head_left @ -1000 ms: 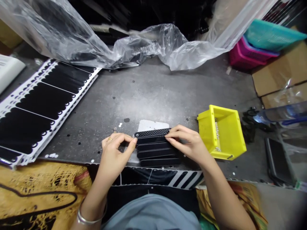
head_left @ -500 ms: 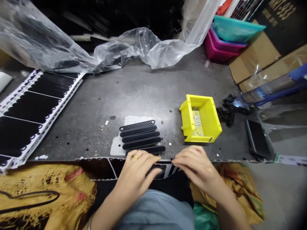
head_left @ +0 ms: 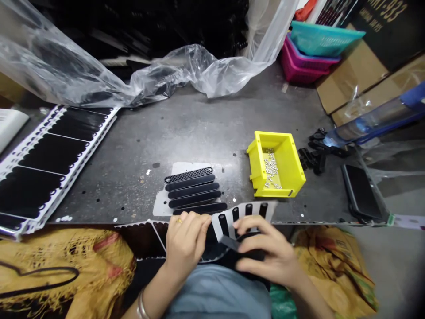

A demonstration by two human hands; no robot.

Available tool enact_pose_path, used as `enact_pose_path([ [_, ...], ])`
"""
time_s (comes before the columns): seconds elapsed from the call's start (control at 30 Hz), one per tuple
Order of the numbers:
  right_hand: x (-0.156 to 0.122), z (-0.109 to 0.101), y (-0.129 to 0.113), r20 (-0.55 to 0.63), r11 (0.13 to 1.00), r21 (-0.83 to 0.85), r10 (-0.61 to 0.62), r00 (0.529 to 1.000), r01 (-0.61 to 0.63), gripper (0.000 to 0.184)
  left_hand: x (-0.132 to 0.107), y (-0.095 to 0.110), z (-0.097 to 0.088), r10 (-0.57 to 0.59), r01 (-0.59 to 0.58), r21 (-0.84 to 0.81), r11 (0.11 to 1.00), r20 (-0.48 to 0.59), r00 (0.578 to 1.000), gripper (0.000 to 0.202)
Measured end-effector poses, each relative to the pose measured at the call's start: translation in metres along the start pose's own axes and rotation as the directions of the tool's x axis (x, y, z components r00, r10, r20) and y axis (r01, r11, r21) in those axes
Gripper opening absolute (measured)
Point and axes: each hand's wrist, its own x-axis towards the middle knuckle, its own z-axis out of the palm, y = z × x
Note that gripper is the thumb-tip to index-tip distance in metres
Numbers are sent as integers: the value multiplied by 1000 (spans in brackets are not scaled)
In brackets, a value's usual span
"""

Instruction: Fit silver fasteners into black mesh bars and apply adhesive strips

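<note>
My left hand [head_left: 187, 239] is closed at the table's front edge, pinching the near end of a white sheet [head_left: 274, 210] that carries black rounded strips. The sheet bends up over my lap, and part of it is hidden behind my fingers. My right hand [head_left: 267, 250] is at the sheet, its thumb and fingers curled around the end of a black strip [head_left: 229, 243] that stands away from the backing. Just beyond my left hand, several narrow black bars [head_left: 194, 190] lie side by side. The farthest bar [head_left: 188, 175] shows a lattice face with a small metal piece at each end.
A yellow bin [head_left: 292, 173] with small silver parts stands to the right. Stacked black sticker sheets [head_left: 66, 137] lie at left. A phone [head_left: 361, 192], black clips [head_left: 314, 157], coloured baskets [head_left: 305, 62] and clear plastic film [head_left: 212, 73] are around the table [head_left: 186, 119].
The white sheet with black strips has come up between my hands. My left fingers have closed on its end, and my right hand has curled around a lifted strip.
</note>
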Motion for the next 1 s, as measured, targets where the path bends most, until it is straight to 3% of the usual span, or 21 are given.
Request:
enact_pose_path([
  [0.07,0,-17,-2,-120,951,271,188,975,-150,16,-3,-1,7,94,-90,66,994,-52,994,16],
  [0.1,5,-23,-4,-189,931,316,252,949,-184,16,-4,-1,10,128,-123,82,989,-62,990,22],
  [0.13,13,-26,-5,-255,937,282,280,926,-205,18,-5,-1,11,143,-137,90,987,-70,987,26],
  [0.2,37,-25,-5,-301,970,23,236,924,-240,27,-5,-2,7,122,-113,96,989,-96,988,28],
  [0.3,83,-4,2,-145,933,-341,70,987,-116,43,2,-15,-13,-25,37,74,997,-150,988,25],
  [0.4,124,27,15,99,916,-389,-62,993,96,40,18,-47,-38,-263,275,28,961,-205,943,16],
  [0.47,144,48,25,212,901,-387,-118,970,194,23,30,-70,-49,-404,407,-10,913,-158,901,16],
  [0.53,157,63,32,274,893,-374,-151,950,250,19,39,-88,-54,-493,489,-72,869,-59,868,21],
  [0.67,168,74,40,331,918,-313,-135,934,244,20,46,-101,-51,-544,542,-198,816,52,838,25],
  [1.0,170,71,37,378,893,-379,-91,921,244,20,51,-103,-45,-570,557,-253,791,27,821,17],
])
